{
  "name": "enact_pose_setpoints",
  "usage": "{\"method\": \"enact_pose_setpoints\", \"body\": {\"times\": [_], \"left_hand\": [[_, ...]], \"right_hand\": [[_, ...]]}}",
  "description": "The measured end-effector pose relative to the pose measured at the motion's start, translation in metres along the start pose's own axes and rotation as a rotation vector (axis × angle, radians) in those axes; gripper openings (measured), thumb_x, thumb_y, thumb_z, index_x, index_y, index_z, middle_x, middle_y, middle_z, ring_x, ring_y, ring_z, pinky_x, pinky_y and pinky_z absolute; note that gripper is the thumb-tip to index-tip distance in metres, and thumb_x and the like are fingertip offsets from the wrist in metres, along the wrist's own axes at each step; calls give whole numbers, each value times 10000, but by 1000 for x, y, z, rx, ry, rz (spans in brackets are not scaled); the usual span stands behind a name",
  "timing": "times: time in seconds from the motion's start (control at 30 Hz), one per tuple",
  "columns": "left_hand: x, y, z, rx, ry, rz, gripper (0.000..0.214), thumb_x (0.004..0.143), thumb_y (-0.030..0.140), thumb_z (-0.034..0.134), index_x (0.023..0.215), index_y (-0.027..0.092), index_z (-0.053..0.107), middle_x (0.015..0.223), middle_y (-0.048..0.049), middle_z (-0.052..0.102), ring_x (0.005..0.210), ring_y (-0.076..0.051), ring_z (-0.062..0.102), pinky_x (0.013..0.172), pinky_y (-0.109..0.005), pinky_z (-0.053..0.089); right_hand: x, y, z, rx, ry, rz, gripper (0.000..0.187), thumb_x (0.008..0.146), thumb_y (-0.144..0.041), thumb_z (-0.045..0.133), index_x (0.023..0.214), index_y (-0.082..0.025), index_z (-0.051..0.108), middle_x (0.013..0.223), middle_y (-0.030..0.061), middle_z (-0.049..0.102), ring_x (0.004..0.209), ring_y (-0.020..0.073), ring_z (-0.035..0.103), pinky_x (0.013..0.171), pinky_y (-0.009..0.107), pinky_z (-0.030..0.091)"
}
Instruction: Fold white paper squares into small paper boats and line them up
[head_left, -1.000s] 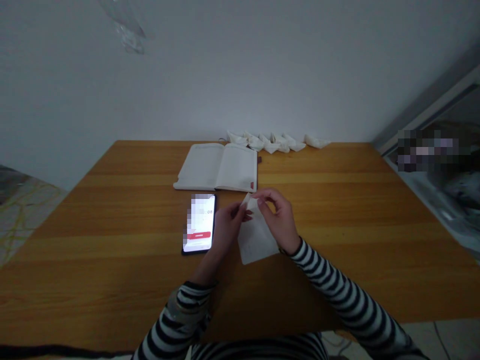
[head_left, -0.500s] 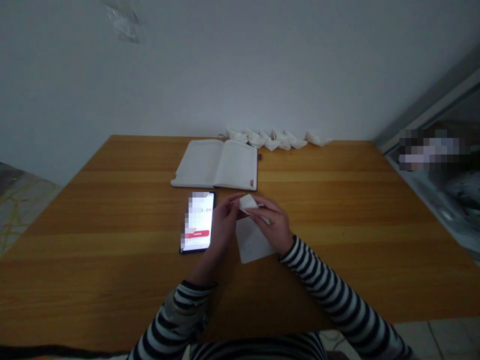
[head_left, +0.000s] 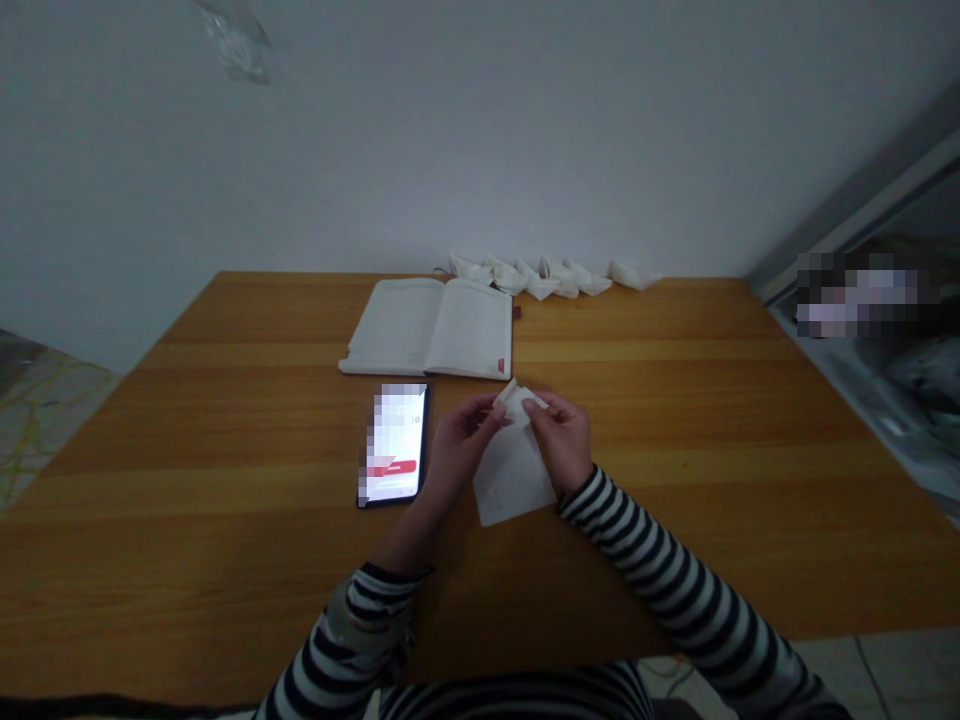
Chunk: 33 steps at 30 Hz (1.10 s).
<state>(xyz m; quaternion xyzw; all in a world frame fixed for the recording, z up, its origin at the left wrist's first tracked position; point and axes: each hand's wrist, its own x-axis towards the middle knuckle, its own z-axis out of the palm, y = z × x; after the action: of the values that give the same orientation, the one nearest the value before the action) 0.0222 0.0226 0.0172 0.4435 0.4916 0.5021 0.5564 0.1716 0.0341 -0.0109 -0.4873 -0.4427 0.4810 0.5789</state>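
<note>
Between my hands is a small piece of folded white paper (head_left: 516, 400), its corners pointing up and away from me. My left hand (head_left: 466, 440) pinches its left side between thumb and fingers. On the right side, my right hand (head_left: 564, 435) grips it with the thumb on top. Beneath them a flat white sheet of paper (head_left: 514, 480) lies on the wooden table (head_left: 675, 400), its upper part covered by my hands and the folded piece. Some of my fingertips are hidden behind the folded paper.
Left of my hands lies a phone (head_left: 397, 445) with a lit screen. An open notebook (head_left: 469, 325) rests farther back. Several folded white paper shapes (head_left: 540, 280) stand in a row along the wall, one (head_left: 631, 275) slightly apart at the right.
The folded paper has been turned and opened out somewhat between my hands. Both thumbs now press on it from above, and my right hand has shifted slightly right.
</note>
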Motion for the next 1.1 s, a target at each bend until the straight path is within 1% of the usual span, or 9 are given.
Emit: {"method": "enact_pose_setpoints", "body": {"times": [0.13, 0.23, 0.37, 0.47, 0.53, 0.67, 0.9, 1.0, 1.1], "left_hand": [[2, -3, -2, -32, -61, 57, 488, 782, 350, 754, 1230, 200, 631, 895, -35, 709, 764, -153, 690, 771, -323, 587], [1, -2, -5, 116, -48, 112, 437, 836, 348, 702, 1246, 212, 630, 937, -49, 703, 780, -156, 685, 749, -307, 583], [0, 1, -8, 502, 89, 395, 351, 871, 298, 672, 1219, 251, 664, 1226, -104, 629, 1059, -218, 644, 858, -364, 570], [-1, 1, -9, 726, 64, 587, 267, 890, 249, 649, 1148, 278, 708, 1324, -93, 602, 1207, -247, 584, 1001, -446, 505], [-2, 0, -9, 754, -15, 572, 238, 916, 253, 609, 1125, 266, 722, 1269, -91, 662, 1158, -248, 629, 998, -451, 511], [-5, 1, -5, 637, -105, 427, 250, 938, 292, 570, 1115, 226, 734, 1134, -92, 742, 1029, -240, 700, 925, -394, 554], [-5, 3, -2, 466, -159, 256, 260, 911, 258, 574, 1113, 200, 727, 1069, -74, 767, 911, -216, 727, 820, -337, 574], [-3, -1, -4, 491, -159, 307, 300, 859, 187, 601, 1140, 183, 704, 1082, -89, 759, 919, -219, 722, 828, -347, 572], [-2, -3, -6, 651, -117, 444, 305, 847, 137, 590, 1127, 188, 698, 1117, -96, 749, 1001, -234, 702, 923, -388, 531]], "right_hand": [[5, 0, -2, 144, -80, 89, 253, 787, -436, 737, 838, -189, 733, 758, 32, 739, 636, 157, 634, 601, 277, 516], [6, -3, -3, 155, -187, 100, 286, 829, -471, 686, 871, -189, 717, 761, 35, 729, 651, 161, 631, 611, 279, 512], [6, -7, -3, 103, -264, 70, 352, 855, -487, 649, 1082, -219, 652, 838, 30, 721, 651, 158, 617, 601, 274, 501], [5, -11, -4, 26, -290, -19, 356, 871, -464, 638, 1152, -246, 608, 875, 28, 701, 667, 164, 607, 615, 285, 496], [5, -13, -7, -61, -316, -102, 335, 905, -441, 599, 1189, -264, 593, 855, 24, 672, 682, 179, 596, 638, 306, 494], [7, -13, -15, -237, -396, -223, 346, 961, -396, 516, 1290, -294, 539, 812, 15, 603, 715, 202, 574, 701, 344, 485], [12, -10, -19, -189, -472, -187, 375, 961, -393, 525, 1325, -305, 506, 731, -17, 548, 679, 191, 552, 699, 327, 484], [11, -13, -17, -197, -516, -202, 369, 961, -379, 528, 1319, -288, 527, 832, 7, 612, 784, 197, 607, 785, 344, 509], [10, -15, -16, -206, -570, -244, 346, 967, -347, 519, 1305, -280, 547, 1054, 47, 650, 989, 214, 631, 906, 369, 499]]}}
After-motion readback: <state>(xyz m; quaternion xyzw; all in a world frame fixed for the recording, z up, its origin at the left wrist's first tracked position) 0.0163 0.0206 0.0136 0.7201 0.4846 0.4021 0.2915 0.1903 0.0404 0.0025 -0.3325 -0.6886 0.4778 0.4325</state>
